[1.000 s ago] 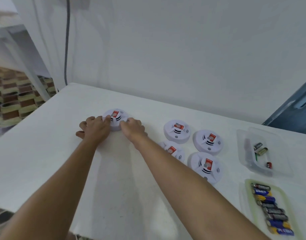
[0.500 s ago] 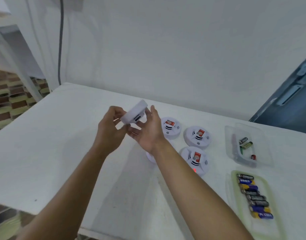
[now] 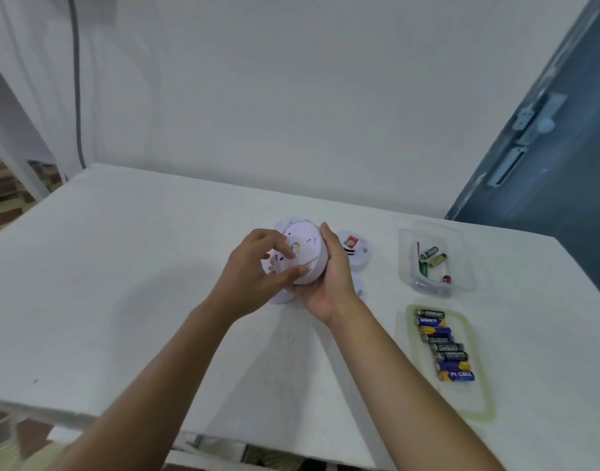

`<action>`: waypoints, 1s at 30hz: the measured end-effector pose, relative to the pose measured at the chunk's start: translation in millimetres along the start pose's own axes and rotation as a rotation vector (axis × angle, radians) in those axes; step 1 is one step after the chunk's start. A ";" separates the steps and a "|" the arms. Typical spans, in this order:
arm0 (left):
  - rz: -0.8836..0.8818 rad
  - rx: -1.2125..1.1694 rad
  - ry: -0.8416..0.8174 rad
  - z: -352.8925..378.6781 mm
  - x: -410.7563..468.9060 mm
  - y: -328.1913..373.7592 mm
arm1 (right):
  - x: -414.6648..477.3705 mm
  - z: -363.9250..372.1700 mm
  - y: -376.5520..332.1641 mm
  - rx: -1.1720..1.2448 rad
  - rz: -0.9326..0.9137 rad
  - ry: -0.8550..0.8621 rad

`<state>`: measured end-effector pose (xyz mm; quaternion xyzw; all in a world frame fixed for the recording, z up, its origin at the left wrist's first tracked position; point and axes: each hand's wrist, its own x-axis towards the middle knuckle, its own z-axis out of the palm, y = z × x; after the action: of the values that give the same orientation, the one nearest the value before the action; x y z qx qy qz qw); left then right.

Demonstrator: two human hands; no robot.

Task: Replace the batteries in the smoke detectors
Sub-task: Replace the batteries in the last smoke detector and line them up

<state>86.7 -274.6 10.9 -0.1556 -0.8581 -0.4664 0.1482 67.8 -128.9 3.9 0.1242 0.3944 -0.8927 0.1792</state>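
Since the earlier frames, one smoke detector (image 3: 305,256) has come up off the table (image 3: 121,266) and been turned over, so its back now faces the camera at the centre of the frame. The right hand (image 3: 329,283) cups it from the right and underneath, palm open around the rim with fingers wrapped along the far edge. The left hand (image 3: 254,277) is curled against the back plate, thumb pressed on the lower edge and fingertips (image 3: 288,249) bent onto the middle of the back; I cannot tell whether they pinch any part there.

Behind the right hand, another detector (image 3: 356,248) lies face up on the table with its red label showing, and parts of others peek out from behind both hands. Toward the right of the frame, a clear tub (image 3: 434,229) holds a few loose batteries (image 3: 432,256). Just below it, a green-rimmed tray (image 3: 478,396) carries a row of batteries (image 3: 443,345) lying side by side.
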 end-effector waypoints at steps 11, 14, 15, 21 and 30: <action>-0.004 -0.017 -0.034 55.7 -3.8 40.9 | -46.1 -52.7 -37.0 -0.101 -0.058 -0.006; 0.054 0.029 -0.012 64.4 -3.4 52.0 | -56.2 -59.8 -44.6 -0.102 -0.092 -0.030; 0.070 0.040 -0.002 67.7 -2.9 57.2 | -59.7 -62.4 -47.7 -0.110 -0.104 -0.029; 0.138 0.056 0.050 85.2 -2.4 78.8 | -76.4 -73.4 -63.0 -0.174 -0.165 -0.051; 0.062 0.037 0.132 118.7 -13.6 112.4 | -106.0 -94.5 -82.3 -0.159 -0.192 -0.120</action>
<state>131.6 -117.8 28.4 -0.1483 -0.8496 -0.4551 0.2215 136.9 16.9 34.5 0.0178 0.4625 -0.8775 0.1255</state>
